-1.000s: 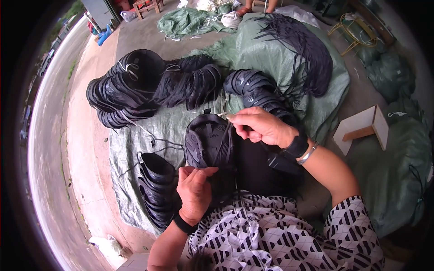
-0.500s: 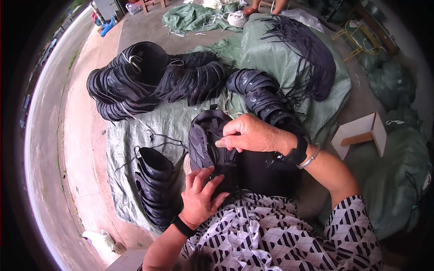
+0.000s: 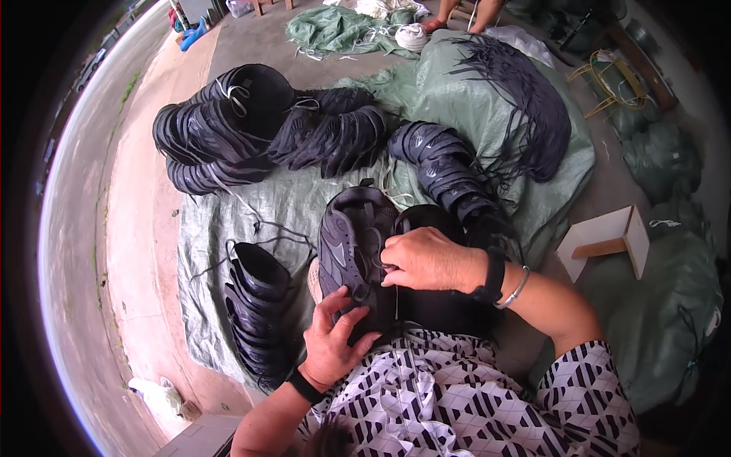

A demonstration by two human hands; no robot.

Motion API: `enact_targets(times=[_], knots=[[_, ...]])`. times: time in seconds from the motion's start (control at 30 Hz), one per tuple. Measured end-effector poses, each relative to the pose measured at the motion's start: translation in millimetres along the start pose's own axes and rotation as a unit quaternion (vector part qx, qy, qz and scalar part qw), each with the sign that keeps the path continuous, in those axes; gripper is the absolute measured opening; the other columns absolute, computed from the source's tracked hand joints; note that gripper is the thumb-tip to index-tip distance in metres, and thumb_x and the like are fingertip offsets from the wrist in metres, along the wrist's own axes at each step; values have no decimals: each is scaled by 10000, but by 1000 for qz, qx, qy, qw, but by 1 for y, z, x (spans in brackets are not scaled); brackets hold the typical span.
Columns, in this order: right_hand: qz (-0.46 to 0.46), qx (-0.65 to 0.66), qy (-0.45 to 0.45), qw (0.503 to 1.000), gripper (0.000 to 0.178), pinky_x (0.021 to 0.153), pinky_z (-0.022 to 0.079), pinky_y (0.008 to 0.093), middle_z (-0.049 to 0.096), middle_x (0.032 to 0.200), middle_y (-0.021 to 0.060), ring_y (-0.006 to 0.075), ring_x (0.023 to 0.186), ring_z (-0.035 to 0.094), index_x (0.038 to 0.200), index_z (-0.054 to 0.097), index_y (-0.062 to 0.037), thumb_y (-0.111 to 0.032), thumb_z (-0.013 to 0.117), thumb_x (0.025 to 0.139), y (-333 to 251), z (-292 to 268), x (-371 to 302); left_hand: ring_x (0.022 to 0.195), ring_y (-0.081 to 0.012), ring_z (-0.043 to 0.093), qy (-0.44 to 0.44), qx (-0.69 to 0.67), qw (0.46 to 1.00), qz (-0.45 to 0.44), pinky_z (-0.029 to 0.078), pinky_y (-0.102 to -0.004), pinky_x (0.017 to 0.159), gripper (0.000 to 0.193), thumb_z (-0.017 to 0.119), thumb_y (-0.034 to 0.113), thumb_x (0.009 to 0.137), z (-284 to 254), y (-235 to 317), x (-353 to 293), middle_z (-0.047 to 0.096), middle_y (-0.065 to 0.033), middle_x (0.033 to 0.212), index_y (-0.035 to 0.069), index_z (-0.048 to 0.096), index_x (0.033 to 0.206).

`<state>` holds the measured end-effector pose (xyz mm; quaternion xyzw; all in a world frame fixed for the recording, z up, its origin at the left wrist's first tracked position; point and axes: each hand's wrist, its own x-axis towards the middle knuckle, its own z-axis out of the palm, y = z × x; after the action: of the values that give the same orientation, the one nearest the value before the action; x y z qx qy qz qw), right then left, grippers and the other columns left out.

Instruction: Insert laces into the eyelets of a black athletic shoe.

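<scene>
A dark grey shoe upper point(image 3: 340, 247) lies in front of me, its opening away from me and its eyelet edges facing up. My left hand point(image 3: 331, 346) rests on its near end, fingers and thumb spread apart. Over the upper's right side is my right hand point(image 3: 430, 260), its fingers closed in a pinch. What they pinch is hidden. A thin pale strand hangs below these fingers. Black material point(image 3: 438, 308) lies under my right wrist, across my lap.
Nested dark uppers point(image 3: 259, 324) stand at the left on a green woven sheet point(image 3: 205, 251). Larger bundles point(image 3: 205, 133) and a curved row point(image 3: 438, 164) lie beyond. Dark laces point(image 3: 544, 114) drape over a green sack point(image 3: 438, 84). At the right is a white box piece point(image 3: 601, 236). Another person's legs point(image 3: 487, 11) show far off.
My right hand has moved down toward me, still pinched. My left hand stays at the upper's near end. The whole view has shifted slightly.
</scene>
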<state>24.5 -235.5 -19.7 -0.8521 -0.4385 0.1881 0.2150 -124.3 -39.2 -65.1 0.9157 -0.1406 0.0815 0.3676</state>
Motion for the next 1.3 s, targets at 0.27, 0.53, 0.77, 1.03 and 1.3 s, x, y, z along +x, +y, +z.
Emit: enact_targets(times=[0.27, 0.53, 0.77, 1.03, 1.3], knots=[[-65, 49, 132, 988, 199, 575, 480, 379, 531, 727, 86, 299, 672, 596, 750, 531, -40, -155, 694, 754, 0, 27, -20, 1096, -317, 570, -16, -43, 999, 23, 540, -366, 778, 413, 775, 221, 700, -2, -12, 3, 542, -174, 1141, 67, 603, 1042], [32, 207, 101, 973, 226, 550, 464, 321, 556, 632, 99, 258, 563, 570, 715, 540, -23, -174, 691, 791, 6, 1, -18, 951, -293, 643, 31, -90, 995, -18, 539, -328, 757, 326, 681, -7, 756, -5, -11, 11, 590, -131, 947, 33, 587, 1066], [90, 429, 47, 898, 249, 524, 425, 258, 573, 598, 24, 105, 531, 547, 740, 583, -31, -238, 664, 852, 0, -17, -8, 719, -212, 636, 41, 68, 992, 101, 534, -305, 557, 308, 662, -39, 673, -17, -16, 41, 600, -41, 907, 103, 656, 946], [-36, 65, 157, 985, 275, 604, 520, 402, 647, 786, 123, 327, 726, 647, 1051, 525, -77, -138, 646, 811, -7, 30, -1, 686, -179, 604, 51, 90, 982, 159, 514, -292, 512, 296, 676, 21, 649, -12, -23, 49, 588, -8, 870, 129, 645, 923], [-103, -134, 143, 975, 53, 500, 509, 318, 554, 638, 80, 234, 597, 639, 804, 511, -67, -72, 554, 773, -14, 26, 2, 682, -236, 586, 76, 80, 989, 103, 491, -341, 528, 235, 716, 11, 629, 1, -22, 50, 560, -51, 815, 97, 576, 798]])
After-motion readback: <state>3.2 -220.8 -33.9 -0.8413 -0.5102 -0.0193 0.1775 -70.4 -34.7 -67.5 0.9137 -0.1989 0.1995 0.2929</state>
